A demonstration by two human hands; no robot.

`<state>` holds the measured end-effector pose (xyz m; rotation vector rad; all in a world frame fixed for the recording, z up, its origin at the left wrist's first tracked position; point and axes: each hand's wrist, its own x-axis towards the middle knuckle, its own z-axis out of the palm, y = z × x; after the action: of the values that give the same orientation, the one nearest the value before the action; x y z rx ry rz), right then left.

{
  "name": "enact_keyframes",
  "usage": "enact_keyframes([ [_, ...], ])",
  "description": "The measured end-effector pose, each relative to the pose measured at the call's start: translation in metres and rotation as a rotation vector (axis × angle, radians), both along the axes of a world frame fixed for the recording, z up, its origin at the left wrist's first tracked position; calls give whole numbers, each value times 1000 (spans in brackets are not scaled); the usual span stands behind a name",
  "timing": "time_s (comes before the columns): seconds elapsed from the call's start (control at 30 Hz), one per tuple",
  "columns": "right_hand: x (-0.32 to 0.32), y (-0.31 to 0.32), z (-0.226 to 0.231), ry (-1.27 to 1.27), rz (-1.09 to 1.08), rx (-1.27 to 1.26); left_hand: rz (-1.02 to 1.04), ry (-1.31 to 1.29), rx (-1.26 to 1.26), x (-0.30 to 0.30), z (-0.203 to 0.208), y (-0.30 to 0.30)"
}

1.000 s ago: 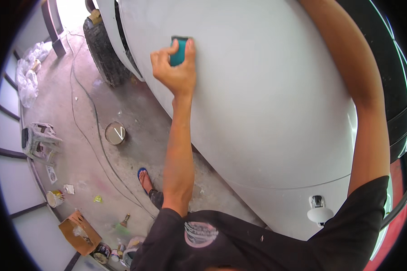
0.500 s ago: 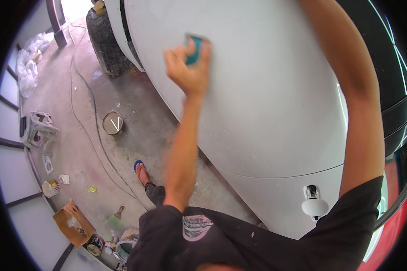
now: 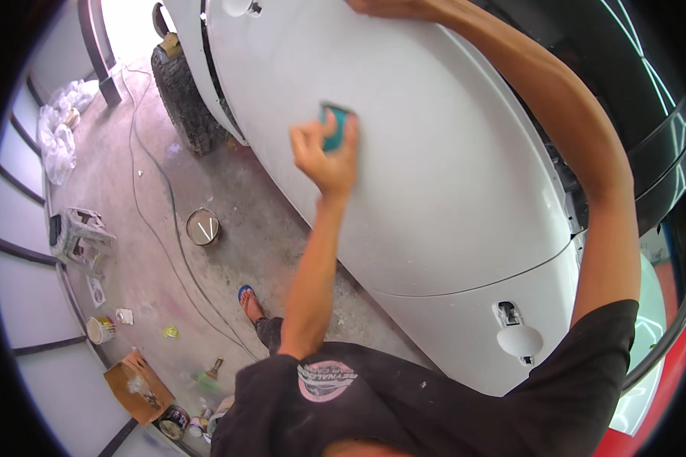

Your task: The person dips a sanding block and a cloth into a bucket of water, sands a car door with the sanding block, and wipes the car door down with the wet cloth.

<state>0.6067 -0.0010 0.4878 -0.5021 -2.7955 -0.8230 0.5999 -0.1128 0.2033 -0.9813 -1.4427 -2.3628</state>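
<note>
We see one teal block (image 3: 334, 131), smooth-looking, flat-sided and dark-edged at its far end, slightly blurred, upper middle of the frame. It lies against a pale grey-white vehicle panel (image 3: 434, 198), smooth and broadly curved. The left hand (image 3: 329, 164) clamps it, thumb on the right side and fingers on the left.

The right hand (image 3: 392, 7) is at the top edge, on the panel's upper border; the frame cuts it off, so we cannot tell how its fingers stand.

We count two white, rounded door handles: one lower right (image 3: 520, 339), one at the top (image 3: 238, 6). Also one knobbly black tyre (image 3: 187, 99), upper left; one round tin (image 3: 203, 227) and one boxy grey stool (image 3: 84, 238), both left.

The block's long axis runs roughly up and down the frame, dark end pointing upward.
</note>
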Motion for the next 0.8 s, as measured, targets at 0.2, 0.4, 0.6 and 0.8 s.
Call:
enact_keyframes([
  [0.2,49,-54,34,-313,-11,171,-49,-102,4,-19,60,34],
  [0.4,80,-41,16,-240,118,36,-191,32,167,91,35,-43],
  [0.6,93,-80,36,-258,99,70,-4,-105,-82,-57,51,46],
  [0.8,139,-90,20,0,-137,52,-189,93,124,70,29,-31],
])
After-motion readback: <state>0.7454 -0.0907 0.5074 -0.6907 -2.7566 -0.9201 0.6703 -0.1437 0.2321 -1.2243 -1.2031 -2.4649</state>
